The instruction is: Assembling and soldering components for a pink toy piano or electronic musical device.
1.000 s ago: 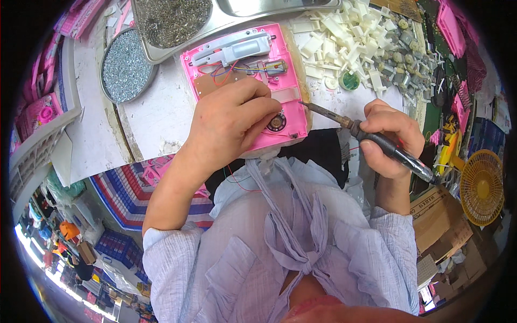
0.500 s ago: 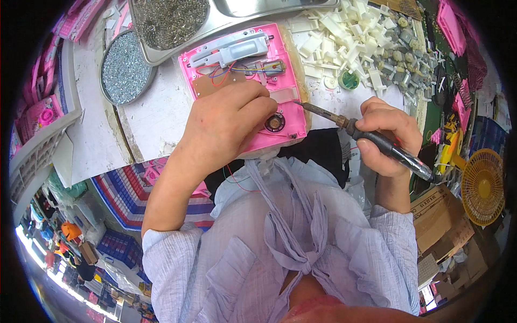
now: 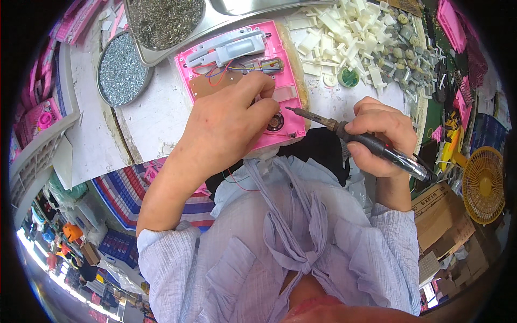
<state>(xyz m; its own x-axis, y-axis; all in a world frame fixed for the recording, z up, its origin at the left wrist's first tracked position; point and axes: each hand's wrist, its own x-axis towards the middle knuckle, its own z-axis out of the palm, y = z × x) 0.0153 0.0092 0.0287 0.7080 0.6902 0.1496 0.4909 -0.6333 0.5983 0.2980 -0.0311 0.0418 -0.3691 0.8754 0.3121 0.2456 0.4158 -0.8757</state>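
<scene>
A pink plastic toy housing (image 3: 196, 57) lies face down on the bench, its inside showing. Inside it are a grey plastic mechanism (image 3: 237, 49), a small motor (image 3: 272, 65), thin red, blue and yellow wires, a brown circuit board (image 3: 212, 85) and a round black speaker (image 3: 275, 123). My left hand (image 3: 231, 116) rests over the housing, thumb and forefinger pinched beside the speaker; what they hold is hidden. In my right hand (image 3: 385, 134) is a soldering iron (image 3: 318, 118), its tip hovering just right of the speaker, over the housing's right part.
A round dish of small screws (image 3: 123, 70) stands at the left, beside a metal tray (image 3: 229, 7) with springs (image 3: 167, 20). White plastic parts (image 3: 344, 37) and grey parts (image 3: 404, 59) are heaped at the back right, near a green round spool (image 3: 349, 78). A yellow fan (image 3: 484, 184) is far right.
The soldering iron and my right hand have shifted left and slightly toward me, bringing the tip nearer the speaker. My left fingers have moved slightly and stay pinched.
</scene>
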